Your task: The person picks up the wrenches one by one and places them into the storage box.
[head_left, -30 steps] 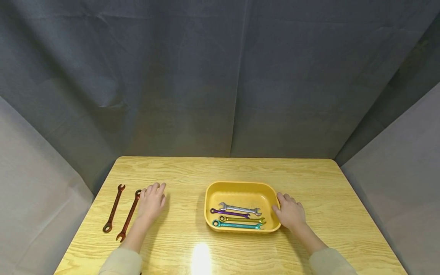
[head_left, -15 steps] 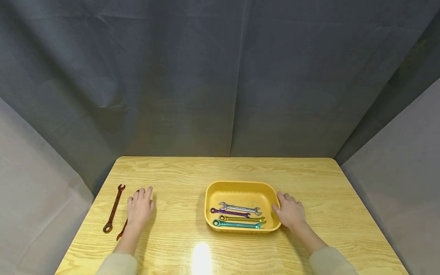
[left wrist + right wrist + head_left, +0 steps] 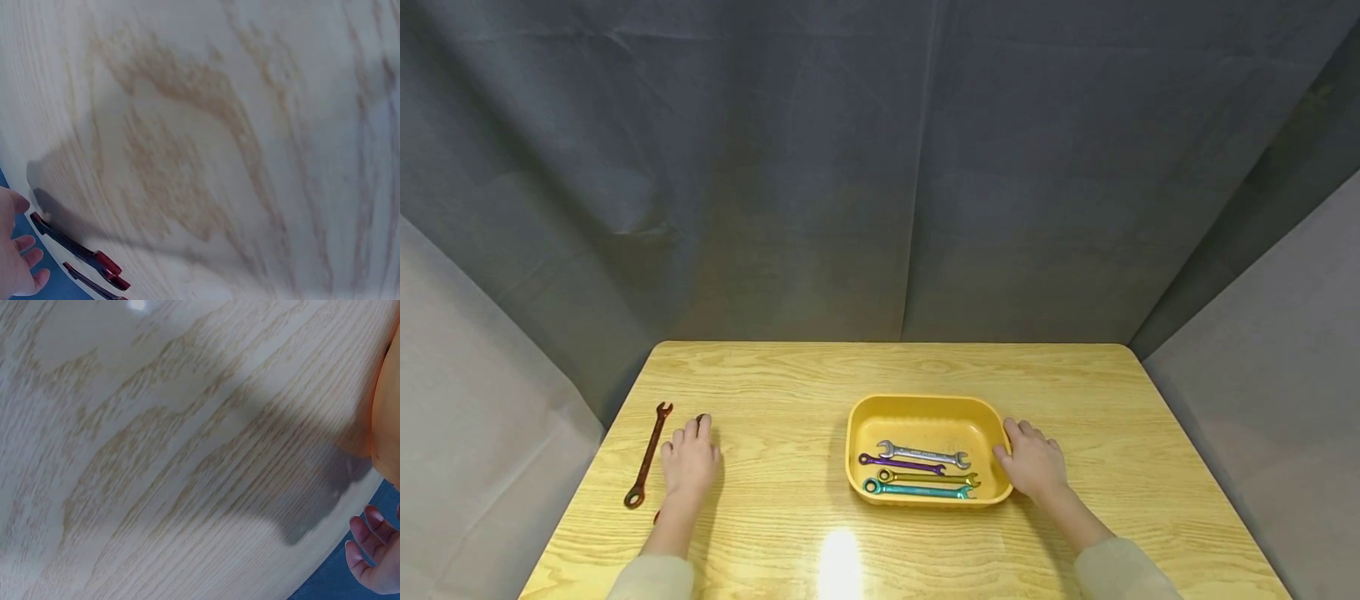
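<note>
Wrenches are lying near the worktop's left edge: one red wrench [image 3: 648, 455] is sitting free, open end toward the far edge, long axis running near to far. The left hand [image 3: 689, 461] is covering a second red wrench [image 3: 702, 418], fingers [image 3: 692, 430] lying flat over it, apparently not yet curling. The right hand [image 3: 1034, 463] is resting relaxed against the yellow tray [image 3: 925, 406], perhaps steadying it.
</note>
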### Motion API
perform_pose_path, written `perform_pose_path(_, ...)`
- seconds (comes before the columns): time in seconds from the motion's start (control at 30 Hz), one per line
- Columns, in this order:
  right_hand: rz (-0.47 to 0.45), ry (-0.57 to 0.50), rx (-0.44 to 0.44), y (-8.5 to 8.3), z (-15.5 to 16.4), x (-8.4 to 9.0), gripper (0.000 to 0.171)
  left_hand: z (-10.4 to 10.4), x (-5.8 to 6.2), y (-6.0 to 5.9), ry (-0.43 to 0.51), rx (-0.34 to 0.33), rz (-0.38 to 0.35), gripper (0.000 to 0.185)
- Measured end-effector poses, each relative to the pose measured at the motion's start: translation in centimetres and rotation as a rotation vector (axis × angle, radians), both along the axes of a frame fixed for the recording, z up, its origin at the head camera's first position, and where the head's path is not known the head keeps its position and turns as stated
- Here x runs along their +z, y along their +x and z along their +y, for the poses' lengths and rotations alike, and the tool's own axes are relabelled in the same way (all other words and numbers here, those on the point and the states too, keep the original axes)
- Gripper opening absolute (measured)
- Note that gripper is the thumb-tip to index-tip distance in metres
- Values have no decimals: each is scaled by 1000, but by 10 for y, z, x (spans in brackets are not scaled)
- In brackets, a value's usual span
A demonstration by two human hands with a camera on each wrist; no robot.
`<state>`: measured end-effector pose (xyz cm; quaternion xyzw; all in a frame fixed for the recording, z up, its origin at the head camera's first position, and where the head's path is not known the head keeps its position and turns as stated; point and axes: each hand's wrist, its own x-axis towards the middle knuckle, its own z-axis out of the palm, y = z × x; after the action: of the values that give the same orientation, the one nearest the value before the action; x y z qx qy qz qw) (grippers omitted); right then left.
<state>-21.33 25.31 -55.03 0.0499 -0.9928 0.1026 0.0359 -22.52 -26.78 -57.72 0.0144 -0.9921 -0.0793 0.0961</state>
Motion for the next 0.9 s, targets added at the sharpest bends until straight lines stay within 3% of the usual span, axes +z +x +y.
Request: perform_pose_path(0.9, -18, 1, -16, 0, -1, 0, 44, -8, 12, 6, 153, 105, -209, 52)
